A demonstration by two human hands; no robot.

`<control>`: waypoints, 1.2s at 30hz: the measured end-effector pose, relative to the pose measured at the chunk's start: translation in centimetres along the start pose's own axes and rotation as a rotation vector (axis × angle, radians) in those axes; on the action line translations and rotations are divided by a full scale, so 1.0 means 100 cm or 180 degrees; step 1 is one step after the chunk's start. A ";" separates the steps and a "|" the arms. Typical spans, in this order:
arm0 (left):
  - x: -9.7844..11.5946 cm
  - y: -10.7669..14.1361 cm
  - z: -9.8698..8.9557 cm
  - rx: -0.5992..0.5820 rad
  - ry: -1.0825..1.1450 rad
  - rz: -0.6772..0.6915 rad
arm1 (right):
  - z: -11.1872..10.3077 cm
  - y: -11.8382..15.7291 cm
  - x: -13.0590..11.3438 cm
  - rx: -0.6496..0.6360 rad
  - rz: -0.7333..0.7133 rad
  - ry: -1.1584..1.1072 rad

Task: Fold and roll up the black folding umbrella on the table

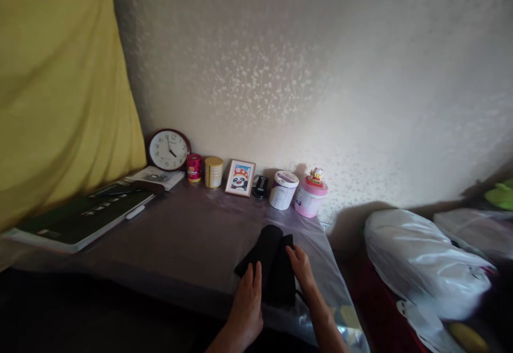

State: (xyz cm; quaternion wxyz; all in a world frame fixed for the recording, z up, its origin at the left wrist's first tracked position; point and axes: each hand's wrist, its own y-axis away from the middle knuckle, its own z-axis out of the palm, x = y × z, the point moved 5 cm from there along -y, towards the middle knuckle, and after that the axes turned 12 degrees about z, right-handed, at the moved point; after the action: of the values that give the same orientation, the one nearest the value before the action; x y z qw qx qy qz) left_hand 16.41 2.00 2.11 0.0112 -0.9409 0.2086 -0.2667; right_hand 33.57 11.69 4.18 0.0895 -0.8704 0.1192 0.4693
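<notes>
1. The black cloth (269, 251) is lying on the table (188, 235), probably feeling soft, light (my judgement).
2. Left hand (247, 299) is resting over it, fingers extended; right hand (301, 267) is pinching its edge, seemingly suitable.

low in the centre of the frame, the left hand (247, 300) rested against a folded black item (267, 254) over a table (180, 230), while the right hand (301, 268) gripped its right side. a round clock (169, 150), a panda picture (240, 178) and a pink tub (309, 199) stood near mid-frame; a yellow curtain (60, 75) hung upper left, a white bag (425, 257) lower right.
</notes>
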 end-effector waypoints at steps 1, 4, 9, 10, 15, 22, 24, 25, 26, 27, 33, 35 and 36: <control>0.000 0.000 0.000 -0.0010 -0.0033 -0.0005 | 0.003 0.000 -0.004 -0.0038 0.0007 -0.0085; 0.000 0.000 0.002 0.0021 -0.0101 0.0006 | 0.014 -0.003 -0.012 -0.0111 0.0010 -0.0304; -0.002 0.001 0.005 -0.0005 -0.0055 0.0082 | 0.033 -0.008 -0.017 0.0001 0.0071 -0.0413; -0.002 0.001 0.005 -0.0012 -0.0060 0.0085 | 0.037 -0.009 -0.018 0.0020 0.0115 -0.0375; -0.001 0.000 0.001 -0.0035 -0.0187 0.0071 | 0.051 -0.006 -0.028 0.0017 0.0238 0.0154; -0.009 0.001 0.005 0.0192 -0.0191 0.0190 | 0.060 -0.001 -0.045 -0.0234 0.0066 0.0847; -0.013 0.001 0.008 0.0239 -0.0193 0.0199 | 0.061 0.002 -0.048 -0.0342 0.0011 0.0949; -0.014 0.002 0.009 0.0272 -0.0211 0.0199 | 0.061 0.004 -0.049 -0.0375 -0.0007 0.0970; -0.015 0.002 0.011 0.0315 -0.0230 0.0207 | 0.061 0.006 -0.050 -0.0412 -0.0025 0.0960; -0.017 0.002 0.012 0.0370 -0.0244 0.0224 | 0.061 0.009 -0.052 -0.0479 -0.0061 0.0942; -0.027 0.003 0.019 0.0307 -0.0163 0.0120 | 0.067 0.023 -0.062 -0.0950 -0.0400 0.0845; -0.027 0.004 0.017 0.0371 -0.0020 0.0104 | 0.068 0.025 -0.063 -0.1017 -0.0476 0.0894; -0.027 0.005 0.014 0.0457 0.0087 0.0126 | 0.068 0.026 -0.064 -0.1049 -0.0525 0.0903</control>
State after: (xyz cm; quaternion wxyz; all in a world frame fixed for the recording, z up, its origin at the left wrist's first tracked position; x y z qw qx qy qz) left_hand 14.88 2.48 -0.49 0.0810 -0.9296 0.2075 -0.2935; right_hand 23.96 11.80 5.76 -0.0335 -0.9373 -0.0192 0.3465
